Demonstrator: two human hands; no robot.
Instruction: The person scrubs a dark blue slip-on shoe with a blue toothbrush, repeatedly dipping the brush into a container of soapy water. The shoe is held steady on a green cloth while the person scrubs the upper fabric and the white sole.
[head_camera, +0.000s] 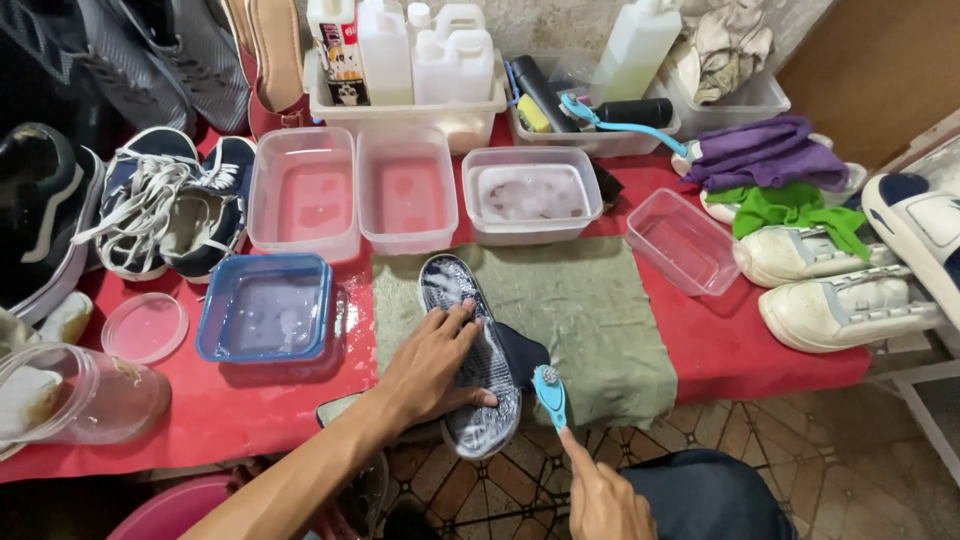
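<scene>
A dark soapy shoe insole (470, 345) lies lengthwise on a grey-green cloth (590, 320) at the table's front edge. My left hand (435, 365) presses flat on the insole's middle, fingers spread. My right hand (600, 500) holds a small blue-handled brush (549, 393), its bristled head at the insole's near right edge. Foam covers the insole's near end.
Clear tubs of water (303, 190) (408, 190) and a tub of suds (532, 195) stand behind the cloth. To the left is a blue-rimmed container (265, 308), to the right an empty tub (683, 240). Dark sneakers (165, 205) sit left, white sneakers (840, 290) right, bottles (400, 50) at the back.
</scene>
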